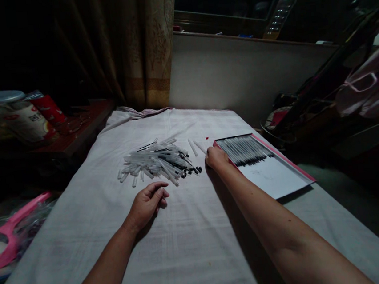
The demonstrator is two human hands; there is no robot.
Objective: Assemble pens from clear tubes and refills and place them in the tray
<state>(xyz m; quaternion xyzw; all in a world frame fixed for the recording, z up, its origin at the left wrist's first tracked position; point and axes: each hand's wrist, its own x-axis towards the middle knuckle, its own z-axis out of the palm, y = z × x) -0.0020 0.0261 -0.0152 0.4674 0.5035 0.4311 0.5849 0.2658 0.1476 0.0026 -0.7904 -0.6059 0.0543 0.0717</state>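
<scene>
My right hand is closed at the left edge of a shallow red-rimmed box. From its fingers a slim whitish pen sticks out to the upper left. Inside the box, a row of clear pens lies side by side, black ends toward me. My left hand rests on the cloth with loosely bent fingers, and no object shows in it. Just beyond it spreads a loose pile of translucent pens with black ends. A single white tube lies between pile and box.
A pale checked cloth covers the table. A tiny red piece lies behind the box. At left, lidded jars stand on a dark wooden surface, with a pink-handled item lower down. A bottle leans on the windowsill.
</scene>
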